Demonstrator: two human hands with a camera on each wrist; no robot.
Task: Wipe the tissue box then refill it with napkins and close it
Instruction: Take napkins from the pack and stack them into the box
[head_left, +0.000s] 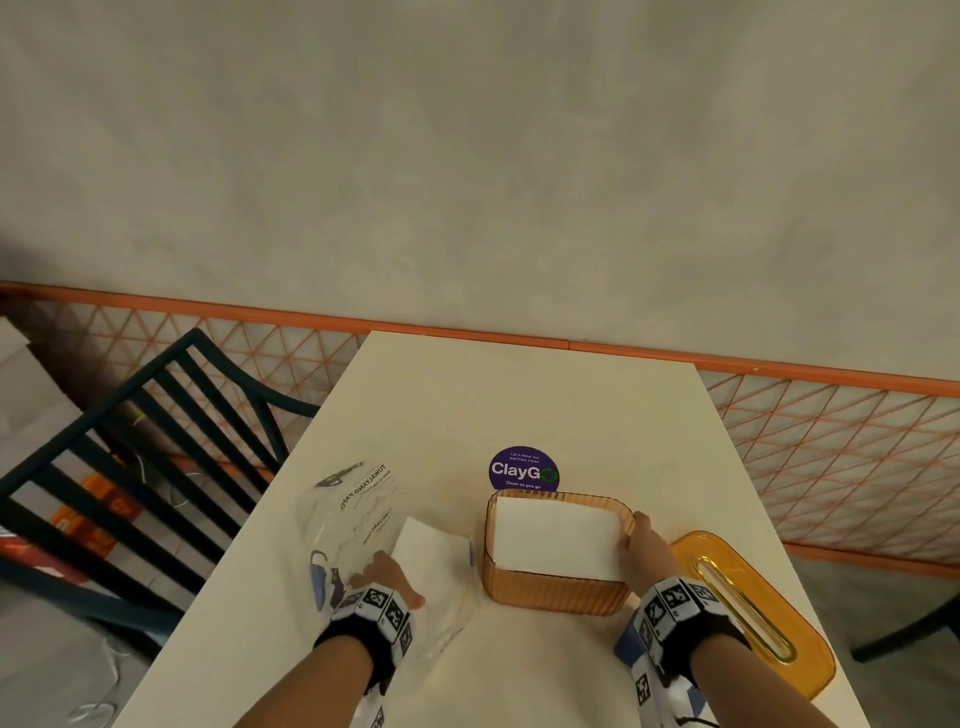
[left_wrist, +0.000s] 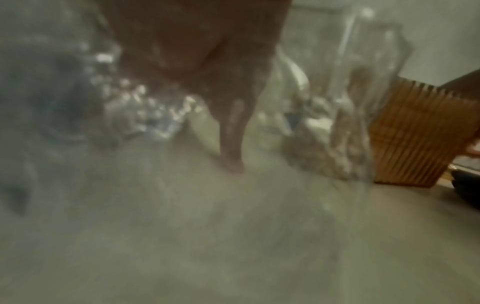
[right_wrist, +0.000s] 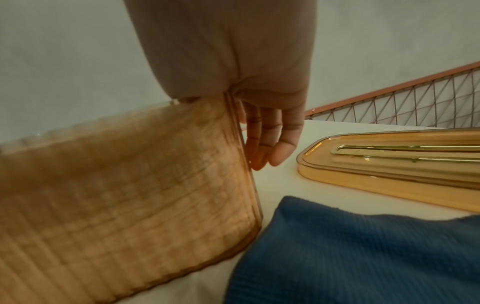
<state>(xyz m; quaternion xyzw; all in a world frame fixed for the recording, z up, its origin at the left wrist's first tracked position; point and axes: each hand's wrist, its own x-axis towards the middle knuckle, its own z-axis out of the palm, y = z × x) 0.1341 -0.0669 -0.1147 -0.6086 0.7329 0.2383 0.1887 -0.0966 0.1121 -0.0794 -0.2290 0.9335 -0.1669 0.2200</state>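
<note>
An amber ribbed tissue box (head_left: 556, 592) (right_wrist: 130, 195) (left_wrist: 415, 133) stands open on the cream table (head_left: 519, 405), with a flat stack of white napkins (head_left: 558, 538) inside. My right hand (head_left: 641, 540) (right_wrist: 262, 133) grips its right end wall, thumb over the rim and fingers down the outside. The amber lid (head_left: 748, 608) (right_wrist: 389, 160), with its slot, lies to the right of the box. My left hand (head_left: 387, 574) (left_wrist: 207, 72) is inside a clear plastic napkin package (head_left: 358, 509), on a white napkin stack (head_left: 434, 551). Blur and plastic hide its fingers.
A blue cloth (right_wrist: 363, 257) lies under my right wrist near the box. A purple round sticker (head_left: 523, 469) is on the table behind the box. A dark slatted chair (head_left: 130, 467) stands at the left. An orange lattice rail runs along the wall behind.
</note>
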